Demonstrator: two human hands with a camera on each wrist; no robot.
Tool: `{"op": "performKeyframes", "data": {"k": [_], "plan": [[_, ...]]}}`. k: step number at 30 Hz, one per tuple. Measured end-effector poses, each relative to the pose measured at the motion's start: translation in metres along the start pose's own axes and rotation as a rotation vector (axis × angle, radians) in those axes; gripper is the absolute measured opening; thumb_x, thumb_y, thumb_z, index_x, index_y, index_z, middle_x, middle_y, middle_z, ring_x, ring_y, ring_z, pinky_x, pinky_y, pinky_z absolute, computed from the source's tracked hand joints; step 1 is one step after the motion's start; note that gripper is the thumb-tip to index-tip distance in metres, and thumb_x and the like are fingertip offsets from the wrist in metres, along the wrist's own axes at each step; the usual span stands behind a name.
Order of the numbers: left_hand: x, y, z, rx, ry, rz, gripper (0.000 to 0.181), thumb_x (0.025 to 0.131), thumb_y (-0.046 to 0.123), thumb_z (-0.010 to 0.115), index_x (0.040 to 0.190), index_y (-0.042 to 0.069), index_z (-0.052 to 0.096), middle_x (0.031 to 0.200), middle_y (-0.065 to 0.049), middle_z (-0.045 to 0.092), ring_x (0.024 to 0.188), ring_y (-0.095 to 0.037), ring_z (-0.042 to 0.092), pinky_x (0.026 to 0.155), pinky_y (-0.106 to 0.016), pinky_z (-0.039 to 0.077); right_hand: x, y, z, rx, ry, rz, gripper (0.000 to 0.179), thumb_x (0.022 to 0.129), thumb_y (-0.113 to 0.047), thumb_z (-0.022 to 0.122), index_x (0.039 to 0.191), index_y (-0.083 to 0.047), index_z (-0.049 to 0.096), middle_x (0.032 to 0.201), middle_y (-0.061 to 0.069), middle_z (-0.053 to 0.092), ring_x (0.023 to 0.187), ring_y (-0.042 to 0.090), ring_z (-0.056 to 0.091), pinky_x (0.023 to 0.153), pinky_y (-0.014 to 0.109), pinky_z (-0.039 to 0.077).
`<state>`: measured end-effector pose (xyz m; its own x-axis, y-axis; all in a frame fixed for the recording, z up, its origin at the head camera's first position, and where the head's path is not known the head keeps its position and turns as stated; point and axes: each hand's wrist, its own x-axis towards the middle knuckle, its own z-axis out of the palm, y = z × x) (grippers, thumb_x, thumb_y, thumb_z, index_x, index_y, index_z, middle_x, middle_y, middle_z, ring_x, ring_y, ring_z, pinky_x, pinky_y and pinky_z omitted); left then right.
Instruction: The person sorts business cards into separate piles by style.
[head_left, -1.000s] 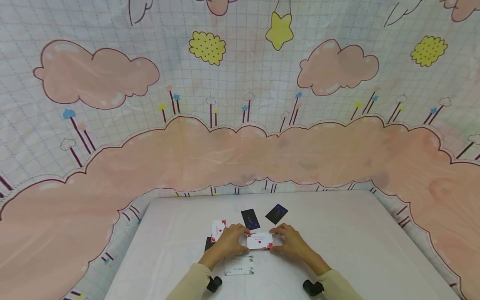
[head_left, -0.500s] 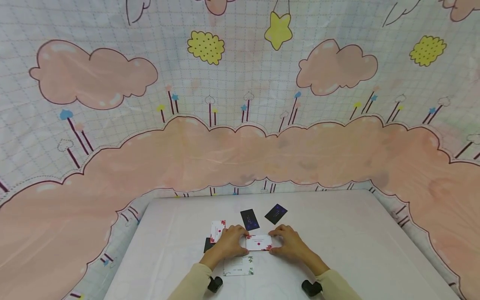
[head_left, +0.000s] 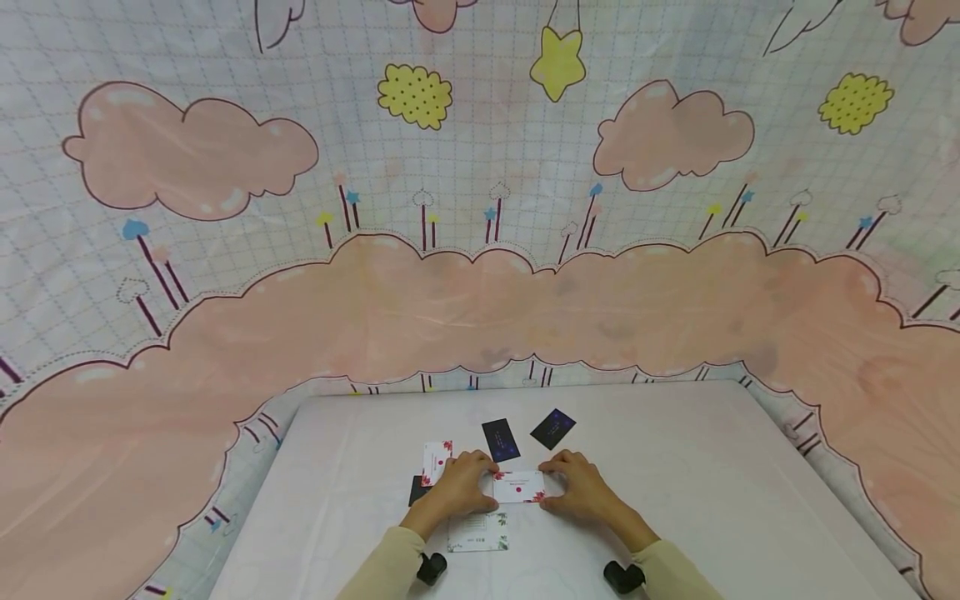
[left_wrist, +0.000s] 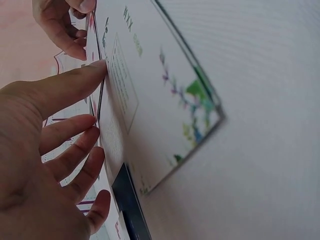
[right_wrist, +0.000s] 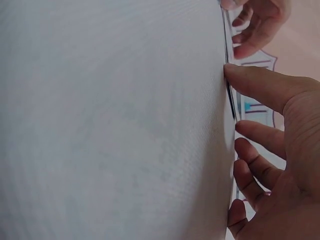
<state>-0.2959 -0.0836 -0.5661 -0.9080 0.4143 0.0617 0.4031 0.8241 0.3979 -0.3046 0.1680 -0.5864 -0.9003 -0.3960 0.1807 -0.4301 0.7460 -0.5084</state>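
A white business card with red floral corners lies level between the two hands in the head view. My left hand holds its left end, thumb at the near corner and forefinger at the far one. The right hand holds the right end the same way. Just nearer lies a white card with green leaf print, seen large in the left wrist view. The right wrist view shows the held card only edge-on, low over the white tabletop; whether it touches the surface I cannot tell.
Two black cards, one upright and one tilted, lie beyond the hands. Left of the left hand, another red-flowered card overlaps a black card. A patterned cloth hangs behind the white table.
The held card and both hands have shifted slightly toward the person over the last second. A dark bit visible at the card's near right corner is out of sight. Other cards stay put.
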Motion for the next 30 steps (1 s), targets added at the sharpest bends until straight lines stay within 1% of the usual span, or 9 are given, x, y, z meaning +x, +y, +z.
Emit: {"op": "performKeyframes", "data": {"k": [6, 10, 14, 20, 23, 27, 30], "plan": [[-0.001, -0.003, -0.001, -0.002, 0.006, 0.003, 0.052, 0.073, 0.031, 0.084, 0.120, 0.015, 0.067, 0.124, -0.004, 0.063, 0.118, -0.027, 0.055, 0.099, -0.047, 0.039, 0.001, -0.001, 0.001, 0.000, 0.000, 0.003, 0.048, 0.071, -0.031, 0.086, 0.115, -0.016, 0.071, 0.108, -0.001, 0.059, 0.104, 0.020, 0.050, 0.087, 0.043, 0.040], [-0.004, -0.005, -0.002, -0.028, 0.014, -0.002, 0.053, 0.075, 0.030, 0.083, 0.122, 0.013, 0.066, 0.123, -0.004, 0.064, 0.119, -0.027, 0.055, 0.103, -0.049, 0.040, 0.000, -0.002, 0.001, 0.002, 0.008, -0.001, 0.049, 0.070, -0.029, 0.086, 0.115, -0.016, 0.070, 0.107, -0.002, 0.060, 0.104, 0.020, 0.051, 0.088, 0.043, 0.041], [-0.008, -0.004, -0.007, -0.065, 0.027, -0.005, 0.052, 0.078, 0.028, 0.082, 0.124, 0.012, 0.065, 0.124, -0.004, 0.063, 0.118, -0.027, 0.055, 0.105, -0.049, 0.042, -0.002, -0.003, 0.001, 0.022, 0.027, -0.006, 0.049, 0.071, -0.026, 0.085, 0.115, -0.014, 0.070, 0.108, -0.001, 0.061, 0.105, 0.021, 0.053, 0.090, 0.045, 0.042], [-0.016, -0.001, -0.019, -0.122, 0.074, -0.003, 0.047, 0.082, 0.027, 0.079, 0.124, 0.012, 0.065, 0.126, -0.005, 0.062, 0.122, -0.029, 0.054, 0.106, -0.051, 0.043, -0.005, -0.005, -0.004, 0.064, 0.080, -0.011, 0.047, 0.072, -0.022, 0.085, 0.115, -0.013, 0.069, 0.109, -0.002, 0.062, 0.104, 0.021, 0.057, 0.092, 0.047, 0.044], [-0.020, -0.003, -0.024, -0.117, 0.106, 0.011, 0.045, 0.083, 0.028, 0.077, 0.123, 0.012, 0.065, 0.126, -0.005, 0.063, 0.123, -0.029, 0.055, 0.107, -0.052, 0.041, -0.005, -0.008, -0.008, 0.074, 0.107, -0.022, 0.047, 0.073, -0.022, 0.085, 0.116, -0.014, 0.068, 0.109, -0.002, 0.062, 0.105, 0.022, 0.057, 0.092, 0.048, 0.045], [-0.027, -0.008, -0.027, -0.093, 0.162, 0.052, 0.042, 0.083, 0.025, 0.077, 0.121, 0.011, 0.065, 0.122, -0.005, 0.064, 0.121, -0.029, 0.056, 0.106, -0.053, 0.041, -0.005, -0.014, -0.014, 0.100, 0.125, -0.014, 0.047, 0.074, -0.023, 0.084, 0.117, -0.014, 0.068, 0.113, -0.002, 0.063, 0.108, 0.023, 0.056, 0.094, 0.052, 0.045], [-0.034, -0.010, -0.031, -0.096, 0.191, 0.056, 0.040, 0.083, 0.024, 0.077, 0.119, 0.011, 0.065, 0.123, -0.006, 0.064, 0.121, -0.030, 0.056, 0.105, -0.053, 0.042, -0.005, -0.019, -0.018, 0.115, 0.129, -0.005, 0.047, 0.075, -0.025, 0.084, 0.118, -0.015, 0.068, 0.116, -0.003, 0.062, 0.110, 0.022, 0.056, 0.096, 0.053, 0.045]]}}
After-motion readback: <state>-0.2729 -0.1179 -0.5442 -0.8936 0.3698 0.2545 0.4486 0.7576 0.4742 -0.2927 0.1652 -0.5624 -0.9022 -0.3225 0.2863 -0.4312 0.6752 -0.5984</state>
